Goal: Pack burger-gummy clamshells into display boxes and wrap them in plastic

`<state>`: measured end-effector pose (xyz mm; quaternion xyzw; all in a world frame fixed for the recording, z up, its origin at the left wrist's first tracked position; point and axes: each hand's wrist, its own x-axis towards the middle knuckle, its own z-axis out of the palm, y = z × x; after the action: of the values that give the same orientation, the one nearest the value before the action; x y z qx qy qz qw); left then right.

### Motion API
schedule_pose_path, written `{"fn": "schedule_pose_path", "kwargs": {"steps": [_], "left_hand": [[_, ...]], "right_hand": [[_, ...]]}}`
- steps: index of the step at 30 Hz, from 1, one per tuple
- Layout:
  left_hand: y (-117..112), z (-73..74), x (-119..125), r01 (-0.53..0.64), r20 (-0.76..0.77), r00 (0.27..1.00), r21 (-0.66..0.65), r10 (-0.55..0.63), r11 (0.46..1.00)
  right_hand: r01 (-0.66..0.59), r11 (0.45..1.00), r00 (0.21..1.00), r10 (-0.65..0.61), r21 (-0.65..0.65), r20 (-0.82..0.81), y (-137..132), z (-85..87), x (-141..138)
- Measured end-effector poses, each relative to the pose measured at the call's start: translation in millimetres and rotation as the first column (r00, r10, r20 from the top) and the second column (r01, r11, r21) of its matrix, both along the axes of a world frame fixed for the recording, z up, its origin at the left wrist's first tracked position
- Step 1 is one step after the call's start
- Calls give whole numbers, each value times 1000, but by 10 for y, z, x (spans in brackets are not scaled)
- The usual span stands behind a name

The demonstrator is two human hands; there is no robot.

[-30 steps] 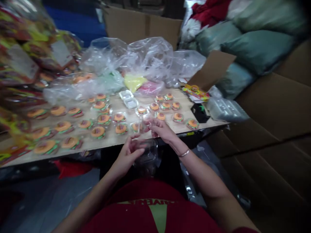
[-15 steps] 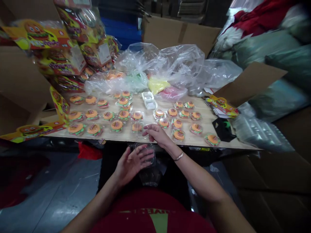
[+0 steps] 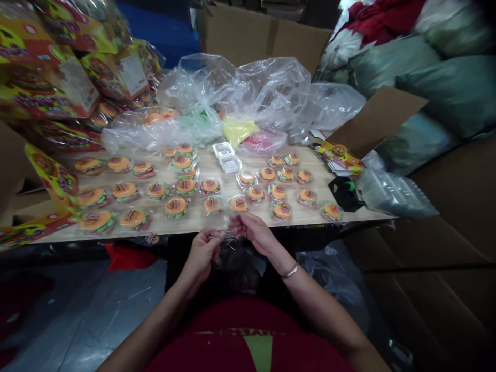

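A clear plastic clamshell box (image 3: pixel 226 243) is at the table's front edge, between my two hands. My left hand (image 3: pixel 202 251) pinches its left side between thumb and fingers. On the other side, the curled fingers of my right hand (image 3: pixel 256 235) grip its right edge; a bracelet circles that wrist. The box is see-through and partly covered by my fingers, so I cannot tell whether anything is in it. Just beyond my right fingertips lies a toy burger (image 3: pixel 239 203) in clear packaging. Another packed burger (image 3: pixel 213 205) is beside it on the left.
Several packed burgers (image 3: pixel 134 219) stand in rows on the wooden table (image 3: pixel 197 223). An open white box (image 3: pixel 228 158) sits mid-table, before clear plastic bags (image 3: pixel 271 88). Printed packs (image 3: pixel 42 82) pile up at left. A black holder (image 3: pixel 345 194) and stacked clear shells (image 3: pixel 395 191) are at right.
My left hand has gone from spread fingers to a pinch on the clear box. My right hand has come down toward it, and both hands now meet at the box. The view has shifted right.
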<state>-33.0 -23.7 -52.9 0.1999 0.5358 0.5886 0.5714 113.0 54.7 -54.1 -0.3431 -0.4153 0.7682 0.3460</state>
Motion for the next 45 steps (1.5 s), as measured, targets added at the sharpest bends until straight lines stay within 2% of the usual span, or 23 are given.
{"fn": "schedule_pose_path", "kwargs": {"steps": [2, 4, 7, 10, 12, 15, 18, 20, 21, 23, 25, 27, 31, 34, 36, 39, 42, 45], "left_hand": [[-48, 26, -52, 107, -13, 994, -14, -107, 994], [-108, 78, -121, 169, -14, 986, 0, -169, 986], [-177, 148, -254, 129, 29, 991, 120, -134, 984], [-231, 144, -393, 84, 161, 980, 209, -119, 974], [-285, 99, -479, 83, 232, 964, 206, -131, 975], [-423, 9, -620, 56, 232, 969, 148, -90, 987], [-635, -79, -795, 10, 200, 980, 60, -22, 998], [-799, -139, -919, -17, 190, 982, 21, 13, 1000], [-881, -170, -976, -33, 187, 982, 6, 31, 999], [-1031, -224, -1072, -74, 187, 979, -32, 79, 997], [-1153, -255, -1140, -124, 183, 974, -71, 135, 990], [-1243, -249, -1183, -176, 168, 967, -94, 190, 980], [-1362, -165, -1232, -240, 147, 957, -85, 250, 967], [-1435, -125, -1258, -274, 145, 947, -108, 288, 956], [-1477, -132, -1276, -295, 142, 939, -129, 312, 947], [-1517, -172, -1307, -306, 152, 934, -128, 323, 943], [-1521, -210, -1343, -295, 137, 941, -118, 309, 948], [-1503, -226, -1385, -327, 53, 942, -74, 331, 942]], "right_hand": [[-29, 998, 999, 26, 63, 38, -54, 22, -22], [-32, 997, 999, 29, 71, 44, -113, 26, -86], [-63, 998, 998, 63, 21, 6, -215, -6, -219], [-96, 995, 995, 96, 2, -28, -324, -62, -361], [-126, 992, 992, 126, 27, -14, -382, -105, -435], [-202, 968, 976, 186, 152, 112, -426, -192, -476], [-196, 950, 955, 129, 244, 267, -434, -319, -435], [-188, 971, 941, 135, 148, 311, -451, -417, -414], [-201, 978, 934, 176, 50, 310, -469, -464, -428], [-236, 957, 923, 274, -166, 268, -526, -544, -536], [-251, 915, 928, 321, -317, 191, -600, -601, -767], [-236, 888, 949, 298, -395, 103, -674, -634, -1097], [-102, 858, 993, 121, -503, 5, -768, -661, -1790], [13, 826, 1000, 2, -564, 26, -781, -667, -2116], [54, 820, 998, -28, -571, 54, -769, -669, -2218], [92, 838, 994, -46, -539, 99, -744, -663, -2258], [87, 852, 992, -29, -517, 119, -720, -645, -2250], [70, 855, 992, -5, -513, 127, -698, -617, -2238]]}}
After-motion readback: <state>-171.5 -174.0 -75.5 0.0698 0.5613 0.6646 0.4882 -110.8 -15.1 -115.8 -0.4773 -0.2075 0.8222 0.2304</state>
